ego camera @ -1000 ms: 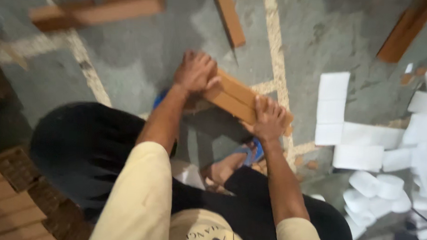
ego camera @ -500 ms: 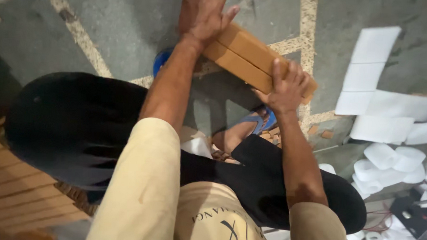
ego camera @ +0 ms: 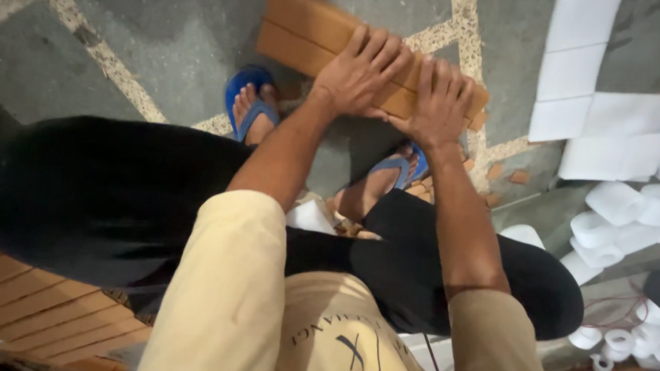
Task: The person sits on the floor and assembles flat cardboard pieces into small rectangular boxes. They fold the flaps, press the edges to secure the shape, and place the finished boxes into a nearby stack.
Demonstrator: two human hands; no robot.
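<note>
Blue sandals (ego camera: 250, 95), white foam blocks (ego camera: 577, 70) — white tape rolls (ego camera: 614, 206), slatted wood panel (ego camera: 33, 307), grey floor (ego camera: 145, 33)

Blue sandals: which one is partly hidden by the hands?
The blue sandal directly under the right hand, by the wood planks' lower end. The other sandal sits fully visible, left of the left hand.

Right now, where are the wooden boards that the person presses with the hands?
In the head view, the wooden boards lie on the floor at top centre, under both hands, just beyond the blue sandals and left of the white foam sheets.
</note>
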